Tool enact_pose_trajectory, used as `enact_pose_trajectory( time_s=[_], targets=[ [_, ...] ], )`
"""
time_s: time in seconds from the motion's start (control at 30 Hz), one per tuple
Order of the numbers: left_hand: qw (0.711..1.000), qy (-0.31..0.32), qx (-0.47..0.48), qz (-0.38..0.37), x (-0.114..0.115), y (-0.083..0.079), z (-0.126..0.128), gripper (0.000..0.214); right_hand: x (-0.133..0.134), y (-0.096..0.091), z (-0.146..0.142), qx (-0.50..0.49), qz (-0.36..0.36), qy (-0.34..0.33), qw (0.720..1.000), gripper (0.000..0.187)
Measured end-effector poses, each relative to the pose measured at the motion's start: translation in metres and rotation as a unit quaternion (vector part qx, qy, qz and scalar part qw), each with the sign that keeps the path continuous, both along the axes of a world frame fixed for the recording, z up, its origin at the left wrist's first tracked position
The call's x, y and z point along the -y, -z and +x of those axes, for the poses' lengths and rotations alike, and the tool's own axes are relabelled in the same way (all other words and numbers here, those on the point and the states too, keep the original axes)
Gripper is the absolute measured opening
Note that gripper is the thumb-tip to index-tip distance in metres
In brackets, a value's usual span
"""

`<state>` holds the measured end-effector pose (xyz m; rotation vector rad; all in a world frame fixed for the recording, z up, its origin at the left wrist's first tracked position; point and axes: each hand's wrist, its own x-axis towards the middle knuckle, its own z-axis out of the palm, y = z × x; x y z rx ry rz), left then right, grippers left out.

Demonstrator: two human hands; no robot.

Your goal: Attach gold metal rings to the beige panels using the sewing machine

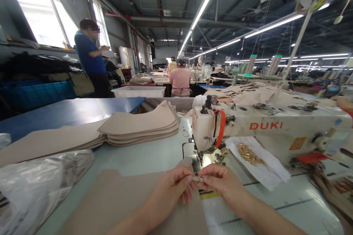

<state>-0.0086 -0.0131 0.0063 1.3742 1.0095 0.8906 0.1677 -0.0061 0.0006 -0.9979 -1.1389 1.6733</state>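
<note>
Just in front of the sewing machine's needle, my left hand [176, 183] and my right hand [223, 183] meet fingertip to fingertip. Both are closed in a pinch on a small pale strip [196, 179], with a tiny gold-coloured bit by the right fingertips. Its exact form is too small to make out. Under my left hand and forearm lies a flat beige fabric panel [124, 194]. The white sewing machine [264, 125] stands behind and to the right of my hands, its needle area lit. Small gold metal pieces [249, 155] lie in a heap on a white sheet [271, 172] beside the right hand.
Stacked beige panels [140, 128] sit at the back left of the table. Clear plastic bags [41, 183] lie at the left edge. A blue-topped table [82, 108] adjoins. Thread cones [250, 65] stand behind the machine. One person [91, 58] stands left; others sit ahead.
</note>
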Motion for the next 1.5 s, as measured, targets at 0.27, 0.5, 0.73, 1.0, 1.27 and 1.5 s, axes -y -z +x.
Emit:
enact_pose_trajectory(
  time_s=[0.27,0.5,0.73,1.0,1.27,1.5],
  targets=[
    [0.999,-0.017,0.028,-0.034,0.001,0.001,-0.001,0.031,0.001,0.003,-0.001,0.032,0.035,0.018,0.999,0.044],
    [0.997,-0.036,0.018,-0.062,0.001,0.001,0.0,0.025,-0.004,0.002,-0.01,0.048,0.003,-0.017,0.999,0.044],
    [0.983,-0.054,0.094,-0.146,-0.001,0.0,-0.004,0.036,-0.008,0.008,-0.015,-0.011,-0.034,-0.012,0.999,0.042],
    [0.987,-0.03,0.051,-0.146,-0.004,-0.007,-0.002,0.025,-0.006,0.011,-0.012,-0.006,-0.02,-0.035,0.999,0.04],
    [0.996,0.009,-0.052,-0.066,0.001,-0.009,-0.004,0.011,0.003,0.01,-0.01,-0.003,0.054,-0.086,0.995,0.03],
    [0.982,-0.032,-0.173,0.068,0.003,-0.001,-0.007,0.006,0.014,0.004,-0.012,0.137,0.158,-0.043,0.977,0.021]
  ],
)
